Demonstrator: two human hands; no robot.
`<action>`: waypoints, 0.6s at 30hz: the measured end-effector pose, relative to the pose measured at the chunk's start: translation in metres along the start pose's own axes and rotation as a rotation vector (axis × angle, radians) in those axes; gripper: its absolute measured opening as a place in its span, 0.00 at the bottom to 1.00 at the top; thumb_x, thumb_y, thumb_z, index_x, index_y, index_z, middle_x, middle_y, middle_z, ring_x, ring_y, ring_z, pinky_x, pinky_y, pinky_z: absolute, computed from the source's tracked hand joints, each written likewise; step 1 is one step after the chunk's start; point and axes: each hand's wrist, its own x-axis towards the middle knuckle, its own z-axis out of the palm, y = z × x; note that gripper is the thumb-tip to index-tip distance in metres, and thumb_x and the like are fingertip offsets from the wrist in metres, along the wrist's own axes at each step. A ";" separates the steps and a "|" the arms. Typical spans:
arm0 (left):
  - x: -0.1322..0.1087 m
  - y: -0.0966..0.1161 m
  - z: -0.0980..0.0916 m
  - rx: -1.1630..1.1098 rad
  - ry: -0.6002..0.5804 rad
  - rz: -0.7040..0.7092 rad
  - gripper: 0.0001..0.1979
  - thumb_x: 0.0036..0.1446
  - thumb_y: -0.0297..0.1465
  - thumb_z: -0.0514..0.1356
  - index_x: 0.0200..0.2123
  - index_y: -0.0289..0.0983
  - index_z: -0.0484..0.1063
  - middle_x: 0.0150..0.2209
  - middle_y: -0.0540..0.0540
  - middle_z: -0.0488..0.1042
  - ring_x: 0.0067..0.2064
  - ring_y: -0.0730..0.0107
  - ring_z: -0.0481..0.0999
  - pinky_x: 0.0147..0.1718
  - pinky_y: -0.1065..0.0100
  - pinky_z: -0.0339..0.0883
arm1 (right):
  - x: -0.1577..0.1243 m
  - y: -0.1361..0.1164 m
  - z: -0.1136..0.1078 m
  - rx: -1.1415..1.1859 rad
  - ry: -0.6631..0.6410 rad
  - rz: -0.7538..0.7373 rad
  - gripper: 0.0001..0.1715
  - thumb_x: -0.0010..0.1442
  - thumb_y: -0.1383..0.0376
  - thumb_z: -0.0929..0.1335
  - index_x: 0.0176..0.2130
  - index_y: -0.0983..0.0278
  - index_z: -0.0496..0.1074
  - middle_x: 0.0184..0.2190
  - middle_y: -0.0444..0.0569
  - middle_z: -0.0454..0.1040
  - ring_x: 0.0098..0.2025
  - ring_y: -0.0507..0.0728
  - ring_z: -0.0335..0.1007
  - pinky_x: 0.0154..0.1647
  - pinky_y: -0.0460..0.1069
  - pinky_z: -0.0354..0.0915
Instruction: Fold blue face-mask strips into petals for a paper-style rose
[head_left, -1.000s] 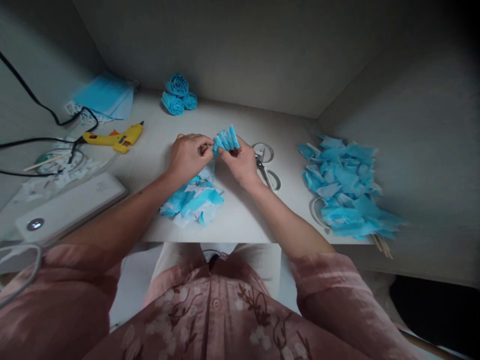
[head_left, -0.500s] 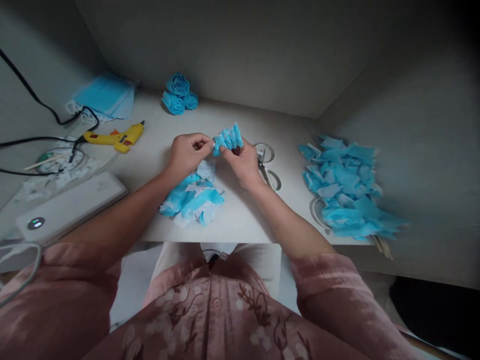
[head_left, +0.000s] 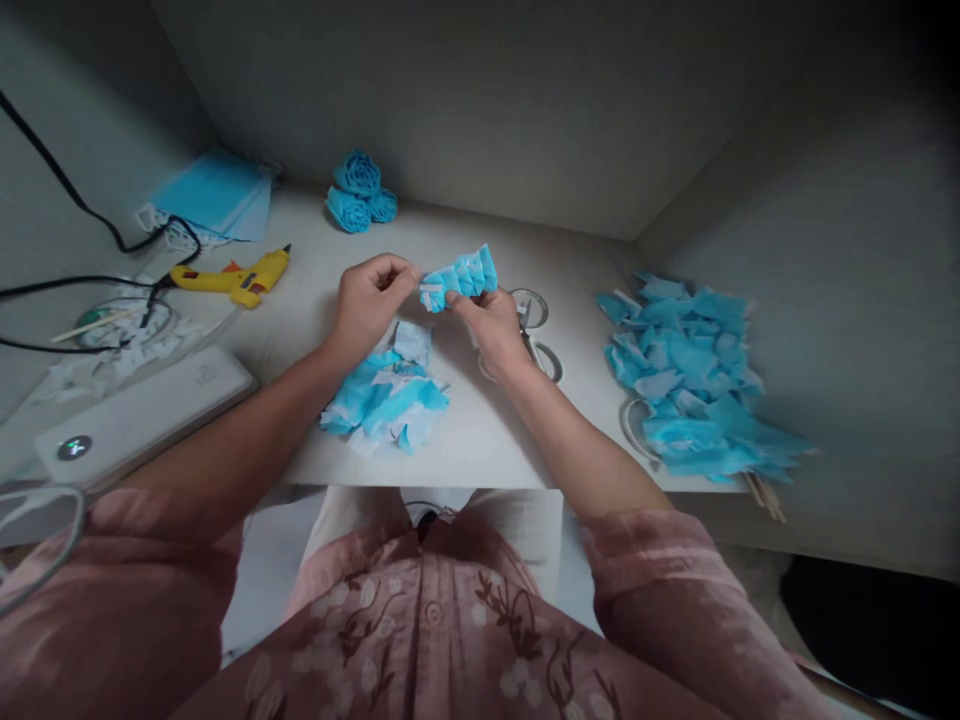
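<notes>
The right hand (head_left: pixel 495 325) is gripping a folded blue strip (head_left: pixel 460 278) with its thumb on top, holding it up over the middle of the tabletop (head_left: pixel 487 440). The left hand (head_left: pixel 367 300) is bending its fingers in, and its fingertips are meeting the thumb right by the strip's left end; I cannot tell if they are pinching it. Scissors (head_left: pixel 529 343) are lying partly under the right hand. Blue and white scraps (head_left: pixel 394 395) are lying in a heap near the front edge. Three blue cloth roses (head_left: pixel 358 175) are sitting at the back edge. A yellow glue gun (head_left: pixel 255 275) is lying toward the left edge, and a big pile of blue pieces (head_left: pixel 690 345) is filling the right edge.
</notes>
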 end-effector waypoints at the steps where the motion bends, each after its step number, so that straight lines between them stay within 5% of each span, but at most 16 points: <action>1: 0.001 -0.001 0.000 -0.023 0.006 -0.006 0.02 0.54 0.29 0.64 0.30 0.37 0.74 0.28 0.50 0.72 0.33 0.72 0.70 0.36 0.70 0.65 | -0.001 0.000 0.001 0.013 -0.004 0.002 0.11 0.52 0.56 0.74 0.34 0.61 0.76 0.34 0.43 0.80 0.38 0.55 0.75 0.51 0.52 0.70; 7: 0.003 -0.010 -0.002 -0.235 -0.220 -0.170 0.19 0.52 0.29 0.67 0.49 0.38 0.75 0.35 0.49 0.75 0.34 0.70 0.76 0.33 0.71 0.67 | -0.004 -0.004 0.004 0.055 -0.047 0.010 0.12 0.52 0.57 0.74 0.35 0.60 0.76 0.35 0.43 0.81 0.39 0.54 0.75 0.52 0.51 0.71; 18: -0.004 -0.002 0.004 -0.140 -0.242 -0.066 0.14 0.51 0.25 0.65 0.43 0.38 0.78 0.29 0.51 0.76 0.31 0.70 0.76 0.35 0.70 0.69 | -0.004 -0.002 0.005 0.038 -0.108 0.012 0.16 0.49 0.56 0.76 0.36 0.60 0.74 0.35 0.43 0.80 0.40 0.55 0.75 0.50 0.51 0.73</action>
